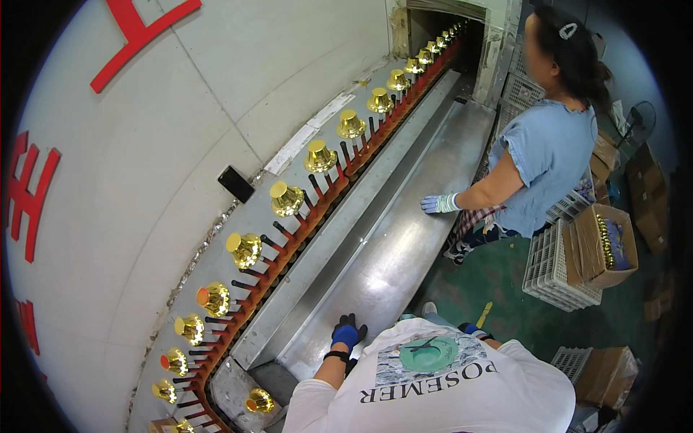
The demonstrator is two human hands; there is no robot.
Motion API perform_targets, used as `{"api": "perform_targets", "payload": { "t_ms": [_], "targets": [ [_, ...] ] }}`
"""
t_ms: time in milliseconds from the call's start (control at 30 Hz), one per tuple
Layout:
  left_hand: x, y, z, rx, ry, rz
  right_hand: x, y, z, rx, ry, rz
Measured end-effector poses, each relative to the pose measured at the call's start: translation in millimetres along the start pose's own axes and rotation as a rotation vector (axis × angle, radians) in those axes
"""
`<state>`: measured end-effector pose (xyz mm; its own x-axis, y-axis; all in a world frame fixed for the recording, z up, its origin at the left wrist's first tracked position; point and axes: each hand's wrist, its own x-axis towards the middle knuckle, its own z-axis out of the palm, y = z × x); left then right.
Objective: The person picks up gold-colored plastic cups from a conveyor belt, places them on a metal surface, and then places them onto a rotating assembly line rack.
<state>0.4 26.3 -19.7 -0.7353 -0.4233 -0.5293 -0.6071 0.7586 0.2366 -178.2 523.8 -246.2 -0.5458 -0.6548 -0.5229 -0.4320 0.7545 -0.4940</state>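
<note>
My left hand (349,333), in a blue glove with black fingertips, lies over the near end of a long metal trough (393,270). Its fingers look stretched out, and nothing shows in them. Of my right hand (473,330), only a bit of blue glove and dark wristband appears beyond my white shirt; its fingers are hidden. Along the left curves a conveyor with orange-red holders (296,242) and black-tipped pegs. Shiny gold bell-shaped pieces (317,156) sit along it, some with orange-red ends. Another gold bell (260,400) is at the conveyor's near bend, left of my forearm.
A co-worker in a blue top (545,159) stands beyond on the right, a gloved hand (440,203) on the trough. A dark phone (236,184) lies by the wall. White crates (552,270) and a cardboard box (603,245) stand on the green floor. The conveyor enters a dark opening (462,43).
</note>
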Motion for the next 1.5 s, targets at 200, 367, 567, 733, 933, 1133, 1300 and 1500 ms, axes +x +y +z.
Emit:
{"api": "perform_targets", "payload": {
  "t_ms": [200,367,567,733,933,1133,1300,1500],
  "targets": [
    [-2,-2,1,-0.007,-0.002,-0.015,-8,-17,-13,-0.007,-0.04,-0.007],
    [-3,-1,0,0.002,0.001,-0.008,-13,-21,-19,-0.022,-0.051,-0.003],
    [-4,-5,5,-0.009,0.019,0.015,-14,-19,-19,-0.073,-0.046,-0.027],
    [-3,-6,2,-0.006,-0.013,0.002,-19,-28,-20,0.006,-0.04,0.007],
    [-5,-4,2,-0.005,-0.003,-0.011,-19,-26,-18,0.101,-0.016,0.047],
    [-3,1,-2,-0.002,-0.009,-0.006,-5,-10,-11,0.022,-0.052,0.034],
    [-5,3,-6,0.001,-0.009,-0.021,0,-9,-6,0.049,-0.03,0.049],
    [-5,-2,-6,-0.015,0.019,0.019,7,31,19,0.025,0.022,-0.003]
  ]
}}
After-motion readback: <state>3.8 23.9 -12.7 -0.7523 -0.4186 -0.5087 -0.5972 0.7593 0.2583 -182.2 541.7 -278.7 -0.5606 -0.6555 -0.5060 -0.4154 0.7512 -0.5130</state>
